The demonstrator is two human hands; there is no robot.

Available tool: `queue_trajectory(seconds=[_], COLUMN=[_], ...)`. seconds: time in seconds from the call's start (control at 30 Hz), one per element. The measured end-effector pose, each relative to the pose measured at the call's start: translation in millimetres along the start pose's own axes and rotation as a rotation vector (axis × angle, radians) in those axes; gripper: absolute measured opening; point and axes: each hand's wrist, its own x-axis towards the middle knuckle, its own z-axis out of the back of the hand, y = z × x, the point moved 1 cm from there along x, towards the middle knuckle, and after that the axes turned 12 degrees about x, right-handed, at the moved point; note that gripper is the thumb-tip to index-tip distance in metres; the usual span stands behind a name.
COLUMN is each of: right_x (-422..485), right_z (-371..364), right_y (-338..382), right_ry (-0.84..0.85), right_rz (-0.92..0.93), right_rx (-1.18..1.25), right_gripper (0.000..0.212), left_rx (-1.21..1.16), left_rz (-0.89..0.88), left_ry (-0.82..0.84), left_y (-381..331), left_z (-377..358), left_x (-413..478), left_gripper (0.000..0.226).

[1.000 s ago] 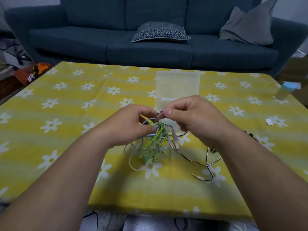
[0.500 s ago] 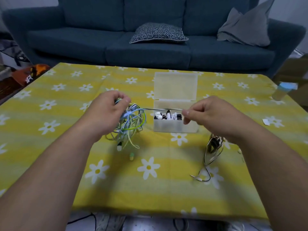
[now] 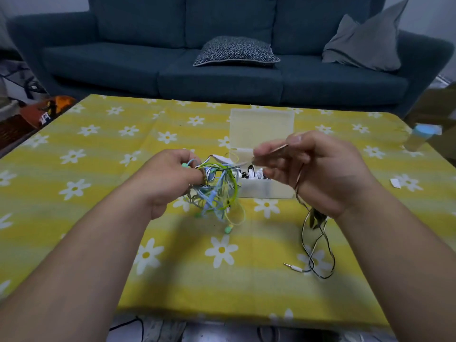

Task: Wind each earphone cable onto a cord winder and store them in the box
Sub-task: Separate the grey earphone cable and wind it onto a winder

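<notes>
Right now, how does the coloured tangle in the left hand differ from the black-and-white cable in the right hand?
The coloured tangle is blue, green and yellow; the black-and-white cable is dark with white. The tangle is several strands knotted in a clump; the cable is one strand in loose loops. The left hand holds the tangle bunched up; the cable hangs from the right hand, its plug on the tablecloth. Neither is on a winder.

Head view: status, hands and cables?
Left hand grips tangled blue, green and yellow earphone cables. Right hand pinches black-and-white earphone cable. Open translucent plastic box just behind hands.
</notes>
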Motion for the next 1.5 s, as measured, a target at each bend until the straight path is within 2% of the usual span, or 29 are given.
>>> queue_trajectory(seconds=[0.07,0.17,0.27,0.33,0.43,0.53,0.63,0.73,0.8,0.9,0.97,1.03,1.13,1.23,1.33,1.43,1.5], right_x=[2,3,5,6,6,7,10,10,8,6,5,5,8,8,9,10,12], right_z=[0,0,2,3,0,1,8,10,7,-3,-10,-14,-14,-12,-6,2,5], right_y=[-7,-17,-27,-33,-35,-31,-25,-19,-19,-25,-31,-36,-36,-32,-24,-18,-17], right_ry=[-0.056,-0.119,-0.088,-0.057,0.001,0.019,-0.065,-0.110,-0.109,-0.097,-0.063,-0.047,-0.053,-0.079,-0.167,-0.257,-0.288], right_rz=[-0.030,-0.019,-0.079,-0.099,-0.095,-0.070,-0.023,0.008,0.016,-0.022,-0.084,-0.120,-0.135,-0.112,-0.061,-0.020,0.009], right_rx=[-0.164,-0.609,-0.805,-0.938,-1.099,-1.235,-1.324,-1.315,-1.245,-0.886,-0.619,-0.465,-0.311,-0.270,-0.248,-0.176,-0.217], right_gripper=[0.040,0.032,0.040,0.036,0.015,0.020,0.019,0.017,0.019,0.019,0.020,0.021,0.022,0.026,0.031,0.028,0.026], left_rx=[-0.055,-0.092,-0.092,-0.109,-0.051,0.121,0.147,0.120,0.186,0.241,0.262,0.271,0.234,0.188,0.053,-0.082,-0.215], left_rz=[-0.005,0.007,0.019,0.018,-0.007,-0.038,0.018,0.077,0.049,-0.043,-0.079,-0.114,-0.179,-0.180,-0.086,0.001,0.046], left_ry=[0.037,0.059,0.070,0.087,-0.003,-0.129,-0.228,-0.292,-0.266,0.001,0.150,0.202,0.117,0.042,0.051,0.127,0.214], left_y=[2,-1,-4,-4,0,6,11,12,11,6,7,9,8,4,4,4,5], left_z=[-3,-5,-10,-12,-10,-9,0,7,7,3,0,-6,-15,-15,-8,1,4], left_x=[4,3,-1,-1,3,6,8,11,9,0,-1,-2,0,0,0,0,0], left_gripper=[0.028,0.024,0.017,0.021,0.025,0.025,0.025,0.026,0.026,0.015,0.017,0.018,0.013,0.011,0.015,0.017,0.014])
